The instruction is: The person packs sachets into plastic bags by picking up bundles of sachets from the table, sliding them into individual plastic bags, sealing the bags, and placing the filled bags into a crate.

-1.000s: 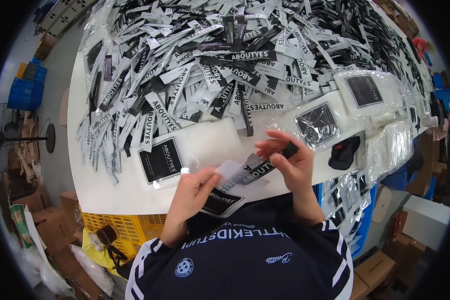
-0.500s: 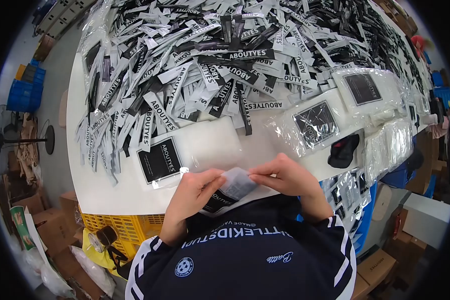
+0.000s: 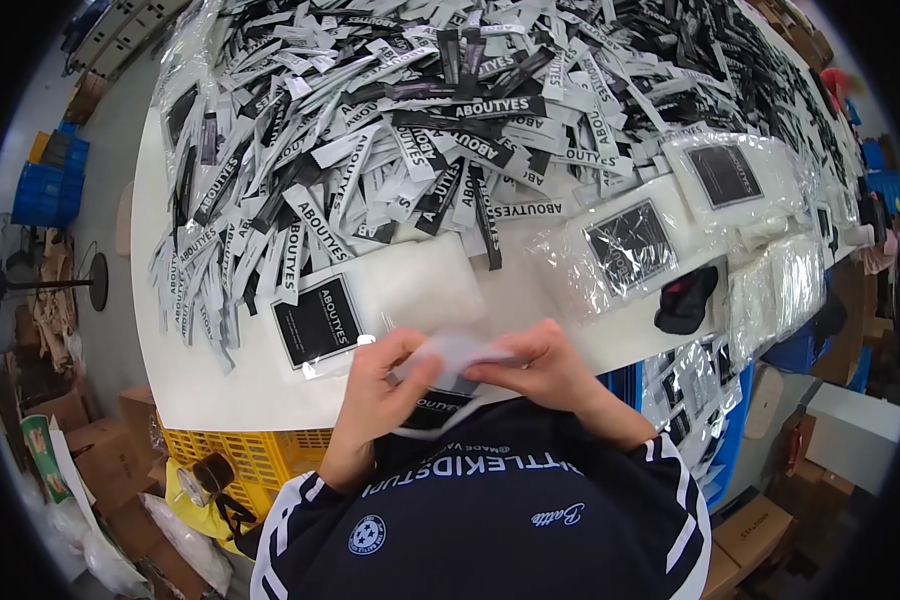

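Close to my body at the table's front edge, I hold a translucent plastic pouch (image 3: pixel 438 404) with a black ABOUTYES panel. My left hand (image 3: pixel 378 392) grips its left side, fingers closed. My right hand (image 3: pixel 542 368) pinches the top right part, which is bent over and smeared by motion. Just beyond my left hand lies a larger clear pack (image 3: pixel 425 285) with white contents and a black ABOUTYES label (image 3: pixel 320 322). Whether anything is inside the held pouch I cannot tell.
A heap of black and white ABOUTYES stick packets (image 3: pixel 420 110) covers the far side of the white table (image 3: pixel 195 390). Clear packs (image 3: pixel 630 250) and a small black item (image 3: pixel 686 300) lie at right. Below stand a yellow crate (image 3: pixel 270 455) and a blue bin (image 3: pixel 730 440) of pouches.
My right hand has shifted a little left and nearer my left hand. The upper part of the pouch has been bent over between them.
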Tool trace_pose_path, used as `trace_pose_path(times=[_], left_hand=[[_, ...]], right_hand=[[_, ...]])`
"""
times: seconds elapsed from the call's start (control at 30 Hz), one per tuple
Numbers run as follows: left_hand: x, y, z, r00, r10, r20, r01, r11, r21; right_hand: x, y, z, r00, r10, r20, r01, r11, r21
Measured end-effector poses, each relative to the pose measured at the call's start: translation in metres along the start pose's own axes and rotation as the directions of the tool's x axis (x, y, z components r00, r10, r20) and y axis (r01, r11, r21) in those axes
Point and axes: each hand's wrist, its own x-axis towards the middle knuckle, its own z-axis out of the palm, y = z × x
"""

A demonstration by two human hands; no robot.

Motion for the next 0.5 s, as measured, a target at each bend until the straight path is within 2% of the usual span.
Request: trace_pose_path(times=[0.03, 0.1, 0.17, 0.2, 0.23, 0.27, 0.3, 0.33, 0.4, 0.43, 0.5], left_hand=[[0.005, 0.009, -0.001, 0.987, 0.029, 0.158, -0.048, 0.992, 0.116], [0.007, 0.010, 0.002, 0.983, 0.112, 0.147, -0.137, 0.975, 0.173], [0.005, 0.010, 0.008, 0.978, 0.168, 0.120, -0.190, 0.961, 0.201], [0.003, 0.005, 0.010, 0.978, 0.188, 0.094, -0.200, 0.969, 0.142], [0.002, -0.004, 0.012, 0.976, 0.207, 0.066, -0.212, 0.974, 0.082], [0.000, -0.009, 0.013, 0.975, 0.220, 0.034, -0.221, 0.975, 0.024], [-0.001, -0.005, 0.010, 0.986, 0.143, 0.083, -0.145, 0.989, 0.014], [0.001, -0.006, 0.014, 0.976, 0.190, 0.104, -0.198, 0.977, 0.074], [0.002, -0.009, 0.024, 0.951, 0.278, 0.134, -0.301, 0.932, 0.203], [0.001, -0.010, 0.030, 0.949, 0.276, 0.152, -0.304, 0.929, 0.213], [0.007, -0.013, 0.035, 0.905, 0.320, 0.281, -0.391, 0.886, 0.251]], right_hand=[[-0.001, 0.002, 0.006, 0.997, -0.074, -0.020, 0.073, 0.996, -0.054], [-0.001, 0.004, 0.013, 0.971, -0.221, -0.091, 0.205, 0.966, -0.161], [-0.004, -0.005, 0.010, 0.971, -0.226, -0.084, 0.207, 0.960, -0.187], [-0.006, -0.008, 0.006, 0.971, -0.226, -0.082, 0.206, 0.958, -0.200], [-0.008, -0.007, 0.000, 0.981, -0.185, -0.051, 0.177, 0.975, -0.135], [-0.012, -0.003, -0.007, 0.973, -0.224, -0.051, 0.215, 0.966, -0.143], [-0.014, 0.002, -0.013, 0.963, -0.266, -0.046, 0.257, 0.955, -0.148], [-0.017, 0.004, -0.017, 0.950, -0.311, -0.036, 0.303, 0.941, -0.151], [-0.026, 0.002, -0.027, 0.953, -0.302, -0.025, 0.282, 0.915, -0.288], [-0.031, 0.000, -0.033, 0.954, -0.298, -0.009, 0.276, 0.894, -0.353], [-0.046, -0.010, -0.054, 0.965, -0.259, 0.028, 0.246, 0.871, -0.425]])
